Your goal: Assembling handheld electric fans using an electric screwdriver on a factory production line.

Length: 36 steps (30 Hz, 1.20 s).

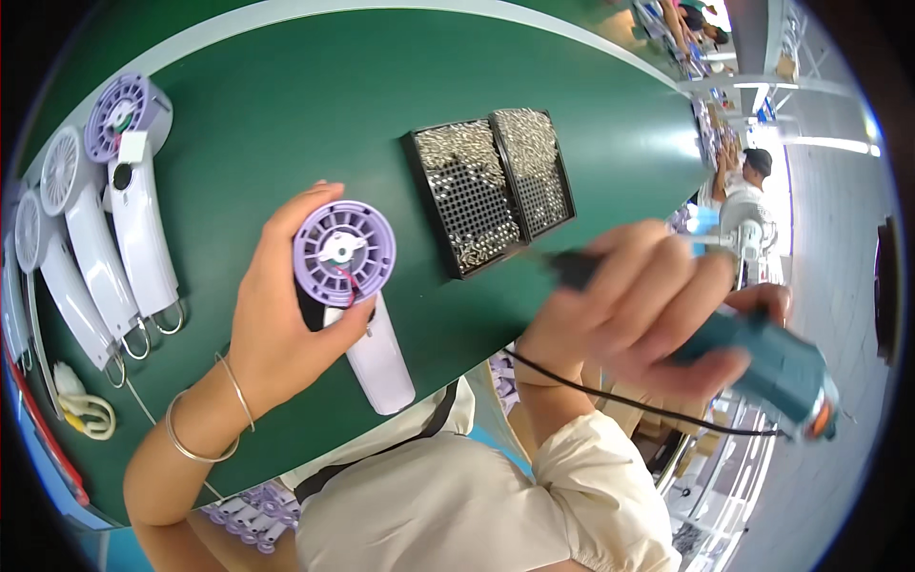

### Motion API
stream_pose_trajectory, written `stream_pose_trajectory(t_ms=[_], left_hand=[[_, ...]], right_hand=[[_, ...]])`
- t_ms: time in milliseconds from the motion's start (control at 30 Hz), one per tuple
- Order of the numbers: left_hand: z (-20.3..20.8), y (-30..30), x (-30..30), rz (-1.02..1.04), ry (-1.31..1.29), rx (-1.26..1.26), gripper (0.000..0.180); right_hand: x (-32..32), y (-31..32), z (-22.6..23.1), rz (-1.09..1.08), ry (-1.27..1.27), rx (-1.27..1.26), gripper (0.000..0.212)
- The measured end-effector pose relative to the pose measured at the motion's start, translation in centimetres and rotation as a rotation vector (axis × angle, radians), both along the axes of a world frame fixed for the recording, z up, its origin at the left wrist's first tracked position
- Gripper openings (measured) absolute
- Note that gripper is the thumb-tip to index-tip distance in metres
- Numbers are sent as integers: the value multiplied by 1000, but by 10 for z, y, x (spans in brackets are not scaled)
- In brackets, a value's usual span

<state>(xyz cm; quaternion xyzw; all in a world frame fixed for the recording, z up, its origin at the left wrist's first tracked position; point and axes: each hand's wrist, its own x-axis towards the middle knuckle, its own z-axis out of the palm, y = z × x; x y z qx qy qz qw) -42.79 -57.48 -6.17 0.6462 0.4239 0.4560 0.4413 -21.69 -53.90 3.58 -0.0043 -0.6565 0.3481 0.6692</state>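
In the head view, your left hand [276,315] has its fingers curled around a round, purple, spoked plastic fan housing with a pale handle [345,250], the thumb pressing its lower rim, open face up. Your right hand [648,305], blurred, has its fingers wrapped around a teal power screwdriver with a black nose [772,367]; a black cable [648,410] runs below them. The bit points at two black, screw-filled trays [467,195] between both sets of fingers; whether it touches, you cannot tell.

The table [286,105] is smooth, dark green, with a pale strip beyond your fingers. Left of your left fingers lie white-handled handheld fans [91,257] and a white cord [86,405]. Far right of your right fingers, the room shows a grey floor [839,219] and a seated co-worker in white [748,195].
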Motion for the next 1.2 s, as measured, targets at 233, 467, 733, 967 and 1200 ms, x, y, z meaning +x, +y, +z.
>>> stream_pose_trajectory(t_ms=[233, 467, 733, 967, 1200], left_hand=[[2, 1, 2, -25, 70, 19, 74], [0, 1, 1, -21, 62, 7, 77], [-2, 1, 2, -13, 74, -8, 76], [-1, 3, 2, -38, 84, 12, 77], [-3, 1, -2, -33, 81, 15, 77]], right_hand=[[116, 26, -26, -759, 198, -322, 28], [114, 39, -44, -751, 172, -389, 37], [112, 49, -52, -707, 120, -356, 36], [114, 51, -54, -693, 95, -356, 35], [107, 52, -56, -695, 35, -379, 34]])
